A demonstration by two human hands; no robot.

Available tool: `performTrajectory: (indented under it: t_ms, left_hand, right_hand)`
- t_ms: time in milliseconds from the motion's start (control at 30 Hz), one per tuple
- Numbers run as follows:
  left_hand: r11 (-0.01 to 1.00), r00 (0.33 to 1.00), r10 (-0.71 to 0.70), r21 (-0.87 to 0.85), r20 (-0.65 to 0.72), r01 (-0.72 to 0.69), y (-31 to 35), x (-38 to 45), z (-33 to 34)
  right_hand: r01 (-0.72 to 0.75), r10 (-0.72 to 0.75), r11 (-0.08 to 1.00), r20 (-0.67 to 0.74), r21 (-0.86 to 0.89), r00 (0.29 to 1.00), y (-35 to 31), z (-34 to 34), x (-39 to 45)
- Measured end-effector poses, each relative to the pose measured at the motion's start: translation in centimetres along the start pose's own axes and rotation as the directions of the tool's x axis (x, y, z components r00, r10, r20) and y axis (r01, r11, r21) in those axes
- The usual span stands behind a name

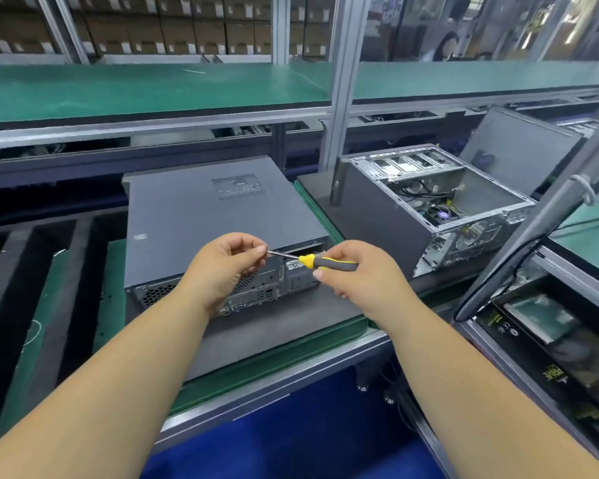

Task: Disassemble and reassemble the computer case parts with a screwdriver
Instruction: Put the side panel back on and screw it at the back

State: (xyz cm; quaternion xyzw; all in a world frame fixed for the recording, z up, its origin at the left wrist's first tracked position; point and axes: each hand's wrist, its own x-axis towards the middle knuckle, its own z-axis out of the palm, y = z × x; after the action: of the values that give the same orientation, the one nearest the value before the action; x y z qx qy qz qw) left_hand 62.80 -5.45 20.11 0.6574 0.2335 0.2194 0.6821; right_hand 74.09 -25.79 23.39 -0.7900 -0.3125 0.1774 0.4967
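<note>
Grip, right hand (355, 271): yellow-and-grey screwdriver (320, 261) is held by its handle, fingers curled round the grip, thumb under near the yellow collar; shaft is pointed left, roughly level.
Grip, left hand (227, 262): shaft tip is pinched between thumb and curled fingertips; whether a screw is held there too can't be told, too small.
Screwdriver pos.: held in the air btwn both hands, just above the rear edge of the closed case, not touching it as far as can be seen.
Closed computer case (201, 216): laid flat on a dark grey foam pad (291, 316), grey lid on top w/ a vent grille toward the far side; rear I/O panel is faced toward the person, partly hidden by the left wrist.
Lid fit: a narrow dark gap is seen under the lid's near right edge, right behind the shaft.
Open computer case (440, 202): set to the right, well apart, side panel off, drive bays, cables and board exposed.
Loose side panel (519, 150): propped tilted behind the open case.
Bench: green mat (270, 354) is seen under the foam pad, metal rail along the front edge.
Background: green-topped shelf (135, 88) above, cardboard boxes stacked behind it; a seated person is visible far right.
</note>
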Motion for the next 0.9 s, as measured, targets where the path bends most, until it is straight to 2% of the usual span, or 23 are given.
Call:
performTrajectory:
  t_ms: [133, 233, 333, 400, 500, 633, 767, 900]
  left_hand:
    - [0.997, 0.999, 0.011, 0.074, 0.044, -0.014, -0.1, 1.6, 2.0]
    - [0.992, 0.995, -0.012, 0.124, 0.103, -0.001, -0.3, 3.0, 3.1]
    - [0.936, 0.989, 0.035, 0.341, 0.144, -0.083, -0.3, 4.7, 3.6]
    - [0.863, 0.975, 0.108, 0.469, 0.193, -0.188, -0.4, 5.8, 4.0]
    - [0.619, 0.928, 0.173, 0.697, 0.329, -0.362, -0.8, 7.7, 4.5]
    - [0.342, 0.858, 0.148, 0.789, 0.491, -0.511, -1.4, 9.9, 5.2]
    - [0.24, 0.798, 0.16, 0.761, 0.581, -0.602, -1.3, 11.8, 5.8]
    - [0.256, 0.786, 0.175, 0.744, 0.593, -0.618, -1.5, 12.8, 5.7]
  right_hand:
    - [-0.057, 0.057, 0.997, 0.007, -0.057, 0.998, 1.7, 0.0, 0.0]
    - [-0.112, 0.108, 0.991, -0.058, -0.073, 0.993, 2.4, 0.0, -0.1]
    - [-0.191, 0.183, 0.981, -0.136, -0.046, 0.974, 3.1, 0.1, 0.0]
    - [-0.248, 0.234, 0.966, -0.175, -0.068, 0.957, 3.7, 0.1, 0.2]
    - [-0.335, 0.313, 0.94, -0.226, -0.064, 0.922, 4.4, 0.2, 0.6]
    - [-0.394, 0.376, 0.919, -0.273, -0.012, 0.886, 5.0, 0.9, 1.2]
    - [-0.432, 0.409, 0.902, -0.307, -0.008, 0.859, 5.1, 1.5, 1.7]
    - [-0.432, 0.415, 0.902, -0.326, 0.021, 0.849, 5.0, 1.6, 1.8]
